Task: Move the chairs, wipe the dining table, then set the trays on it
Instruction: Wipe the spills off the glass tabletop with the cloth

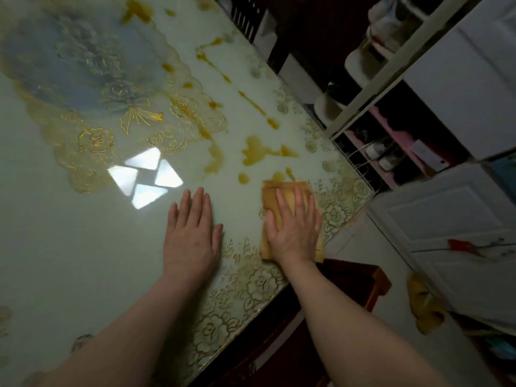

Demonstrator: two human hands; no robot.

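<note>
Right hand (293,230) presses a folded yellow cloth (282,191) flat-fingered; left hand (192,236) lies flat on the glossy, amber-stained counter (55,247).

White shelving rack (396,65): stands just beyond the right-hand edge of the picture's upper half, slatted frame tilted across the view. White rounded containers (360,65) sit on its upper tiers; contents too blurred to tell. Pink panel (391,127) lies on a lower tier of the rack, with two dark-capped bottles (381,155) and white cables beside it. White panelled cabinet door (452,227): below the rack, bearing a red mark (463,247). Yellow slipper (424,303): on the pale floor (377,275), below the cabinet door and well apart from the rack. Dark slatted crate (245,18): left of the rack, at top.
</note>
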